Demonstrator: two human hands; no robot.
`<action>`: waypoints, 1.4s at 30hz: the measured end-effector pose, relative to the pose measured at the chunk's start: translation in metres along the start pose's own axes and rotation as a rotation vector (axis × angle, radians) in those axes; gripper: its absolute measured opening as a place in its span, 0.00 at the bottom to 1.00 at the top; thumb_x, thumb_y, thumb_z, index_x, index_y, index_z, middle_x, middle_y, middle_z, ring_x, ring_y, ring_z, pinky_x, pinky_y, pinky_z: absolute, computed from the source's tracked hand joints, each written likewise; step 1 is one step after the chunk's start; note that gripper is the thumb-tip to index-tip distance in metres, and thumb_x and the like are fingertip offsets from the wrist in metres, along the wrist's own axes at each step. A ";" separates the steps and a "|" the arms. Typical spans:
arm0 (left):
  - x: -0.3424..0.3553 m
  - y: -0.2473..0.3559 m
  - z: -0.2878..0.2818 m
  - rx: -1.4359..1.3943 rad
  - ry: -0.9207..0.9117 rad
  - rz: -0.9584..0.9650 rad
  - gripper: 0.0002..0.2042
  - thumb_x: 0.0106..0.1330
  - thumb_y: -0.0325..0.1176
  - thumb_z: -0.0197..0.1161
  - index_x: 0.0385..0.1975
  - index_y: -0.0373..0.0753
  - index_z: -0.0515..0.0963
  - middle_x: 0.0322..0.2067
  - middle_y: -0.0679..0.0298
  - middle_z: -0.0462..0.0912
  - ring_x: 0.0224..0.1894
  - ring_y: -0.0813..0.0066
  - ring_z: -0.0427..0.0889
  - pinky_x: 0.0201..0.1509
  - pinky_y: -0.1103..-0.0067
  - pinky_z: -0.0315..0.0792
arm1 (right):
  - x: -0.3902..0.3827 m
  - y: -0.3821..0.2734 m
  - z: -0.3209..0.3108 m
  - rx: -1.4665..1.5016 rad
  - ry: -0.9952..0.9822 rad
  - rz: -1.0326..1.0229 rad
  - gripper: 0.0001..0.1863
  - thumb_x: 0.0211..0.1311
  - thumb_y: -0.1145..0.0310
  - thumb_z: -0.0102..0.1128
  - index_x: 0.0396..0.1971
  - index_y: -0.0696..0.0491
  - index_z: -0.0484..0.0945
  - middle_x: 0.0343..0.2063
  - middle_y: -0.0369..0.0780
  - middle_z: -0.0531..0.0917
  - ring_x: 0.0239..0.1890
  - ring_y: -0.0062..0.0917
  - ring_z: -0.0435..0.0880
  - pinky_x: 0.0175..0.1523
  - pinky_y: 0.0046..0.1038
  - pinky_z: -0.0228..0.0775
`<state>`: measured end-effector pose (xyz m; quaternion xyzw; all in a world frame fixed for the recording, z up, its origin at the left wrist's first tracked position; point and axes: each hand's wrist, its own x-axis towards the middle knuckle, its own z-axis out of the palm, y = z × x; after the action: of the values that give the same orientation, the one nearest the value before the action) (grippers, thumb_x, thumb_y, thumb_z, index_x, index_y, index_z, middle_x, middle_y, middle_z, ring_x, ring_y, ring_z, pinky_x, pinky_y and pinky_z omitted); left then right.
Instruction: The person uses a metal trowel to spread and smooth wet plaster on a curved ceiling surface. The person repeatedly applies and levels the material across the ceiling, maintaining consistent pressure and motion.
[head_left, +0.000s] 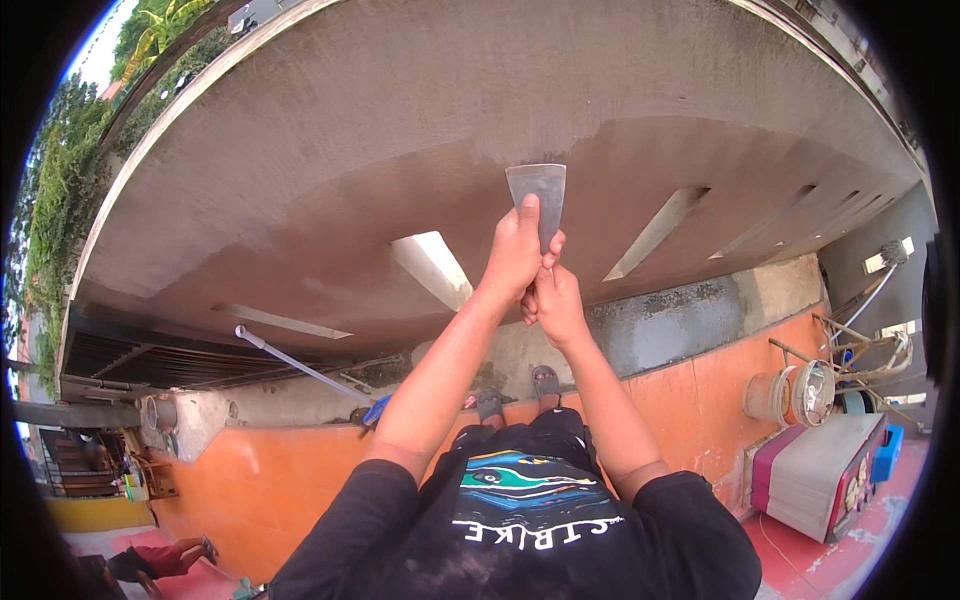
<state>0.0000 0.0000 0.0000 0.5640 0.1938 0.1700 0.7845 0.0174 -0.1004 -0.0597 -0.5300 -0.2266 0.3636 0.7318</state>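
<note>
A scraper (545, 190) with a wide, flat grey blade is raised in front of me, its broad edge uppermost. My left hand (513, 250) is closed around its lower part, with the thumb laid along the blade. Just below, my right hand (556, 303) is closed at the handle end, which the fingers hide. Behind the blade stands a grey plastered wall (430, 95), darker and damp-looking across its lower part. The blade edge overlaps the upper border of that dark area; whether it touches the wall I cannot tell.
Slanted openings (432, 268) pierce the wall. My sandalled feet stand near an orange ledge (690, 405). At right are buckets (768, 395), a covered box (800, 475) and a long-handled brush (893, 254). A white-handled tool (300, 362) leans at left. Another person's legs (165, 560) show lower left.
</note>
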 end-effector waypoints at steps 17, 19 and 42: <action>-0.024 -0.015 -0.012 -0.051 -0.109 0.007 0.27 0.76 0.55 0.38 0.43 0.32 0.70 0.36 0.54 0.82 0.35 0.69 0.83 0.25 0.78 0.72 | -0.038 -0.012 -0.030 0.196 -0.162 0.150 0.21 0.75 0.49 0.42 0.33 0.53 0.69 0.13 0.33 0.68 0.14 0.15 0.67 0.21 0.20 0.63; -0.047 -0.034 -0.016 0.008 -0.129 -0.077 0.27 0.76 0.54 0.40 0.48 0.31 0.70 0.43 0.52 0.82 0.43 0.67 0.84 0.37 0.75 0.78 | -0.067 0.006 -0.039 0.133 -0.137 0.198 0.19 0.75 0.51 0.41 0.38 0.53 0.69 0.16 0.34 0.71 0.16 0.16 0.70 0.23 0.20 0.65; -0.050 -0.063 -0.006 -0.045 -0.070 -0.063 0.33 0.75 0.58 0.38 0.64 0.31 0.60 0.55 0.49 0.75 0.60 0.60 0.74 0.64 0.66 0.67 | -0.039 -0.007 -0.091 0.137 -0.228 0.248 0.13 0.75 0.59 0.45 0.38 0.54 0.67 0.22 0.34 0.70 0.19 0.14 0.67 0.23 0.17 0.61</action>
<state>-0.0429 -0.0383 -0.0560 0.5453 0.1799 0.1296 0.8084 0.0600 -0.1877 -0.0812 -0.4581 -0.2158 0.5236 0.6852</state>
